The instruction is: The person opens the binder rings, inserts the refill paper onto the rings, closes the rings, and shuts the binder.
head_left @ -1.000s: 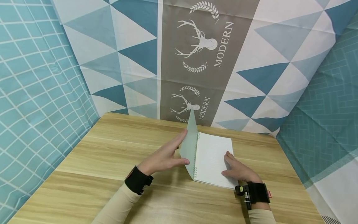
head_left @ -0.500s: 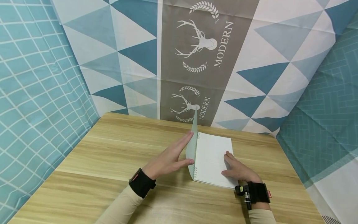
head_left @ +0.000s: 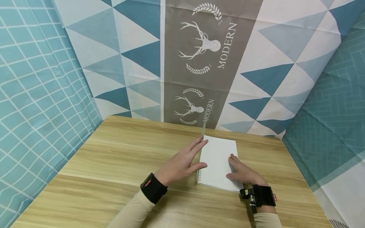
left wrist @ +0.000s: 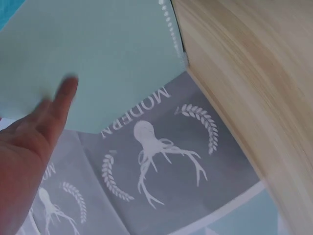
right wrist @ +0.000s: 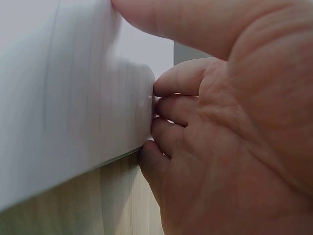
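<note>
A spiral notebook [head_left: 215, 152] with white lined pages lies on the wooden table, turned to a page. Its pale green cover [left wrist: 98, 54] stands raised at the left spine, nearly edge-on in the head view. My left hand [head_left: 182, 164] touches the cover's outer side with extended fingers, thumb apart and over the page's left side. My right hand [head_left: 243, 172] rests on the page's right part, fingers slightly bent and thumb spread. In the right wrist view, fingertips [right wrist: 161, 88] press against the white paper. The left hand hides part of the spiral binding.
The wooden tabletop [head_left: 114, 152] extends around the notebook. A patterned cloth backdrop [head_left: 137, 60] with triangles and deer prints rises behind it. Blue checked cloth [head_left: 37, 72] hangs on the left and teal cloth [head_left: 328, 110] on the right.
My left hand has moved right, swinging the cover from a leftward lean to nearly upright and edge-on. The right hand and the notebook's pages stay in place.
</note>
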{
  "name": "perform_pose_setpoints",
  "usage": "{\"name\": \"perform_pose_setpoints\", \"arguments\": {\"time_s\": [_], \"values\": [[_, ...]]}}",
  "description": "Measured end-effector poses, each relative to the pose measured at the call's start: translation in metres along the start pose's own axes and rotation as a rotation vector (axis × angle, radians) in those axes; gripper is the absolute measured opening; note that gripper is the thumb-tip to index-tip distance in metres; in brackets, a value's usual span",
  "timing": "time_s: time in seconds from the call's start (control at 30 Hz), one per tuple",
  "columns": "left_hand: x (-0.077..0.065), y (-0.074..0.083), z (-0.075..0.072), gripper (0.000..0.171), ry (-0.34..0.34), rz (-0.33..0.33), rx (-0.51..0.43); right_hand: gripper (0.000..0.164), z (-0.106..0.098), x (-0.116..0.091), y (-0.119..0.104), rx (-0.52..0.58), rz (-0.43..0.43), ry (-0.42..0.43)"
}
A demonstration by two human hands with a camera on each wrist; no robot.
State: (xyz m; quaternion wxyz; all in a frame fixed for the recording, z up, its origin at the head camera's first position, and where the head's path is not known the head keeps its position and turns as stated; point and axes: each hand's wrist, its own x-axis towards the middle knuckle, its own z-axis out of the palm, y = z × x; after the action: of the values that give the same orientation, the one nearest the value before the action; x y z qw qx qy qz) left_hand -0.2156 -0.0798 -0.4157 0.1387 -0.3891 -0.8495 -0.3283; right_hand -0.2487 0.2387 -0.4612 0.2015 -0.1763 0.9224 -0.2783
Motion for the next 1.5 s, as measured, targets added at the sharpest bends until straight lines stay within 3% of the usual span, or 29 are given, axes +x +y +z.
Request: {"name": "perform_pose_setpoints", "arguments": {"time_s": [0.13,0.57,0.9,1.07,1.27,1.5], "values": [[0.004,0.004,0.005,0.074,0.030,0.052,0.048,0.093,0.001,0.001,-0.002,-0.004,0.018,0.002],[0.023,0.017,0.020,0.059,0.012,0.126,0.111,0.093,0.002,0.002,-0.001,0.020,-0.004,0.002],[0.034,0.031,0.040,0.052,-0.024,0.147,0.177,0.096,0.001,0.005,0.002,0.032,-0.093,0.015],[0.036,0.034,0.048,0.051,-0.022,0.160,0.204,0.097,0.001,0.003,0.003,0.102,-0.110,0.020],[0.038,0.036,0.053,0.050,-0.005,0.173,0.215,0.099,0.002,0.000,0.007,0.135,-0.148,0.020],[0.041,0.040,0.057,0.048,-0.023,0.148,0.200,0.097,0.003,-0.001,0.007,0.130,-0.135,0.040]]}}
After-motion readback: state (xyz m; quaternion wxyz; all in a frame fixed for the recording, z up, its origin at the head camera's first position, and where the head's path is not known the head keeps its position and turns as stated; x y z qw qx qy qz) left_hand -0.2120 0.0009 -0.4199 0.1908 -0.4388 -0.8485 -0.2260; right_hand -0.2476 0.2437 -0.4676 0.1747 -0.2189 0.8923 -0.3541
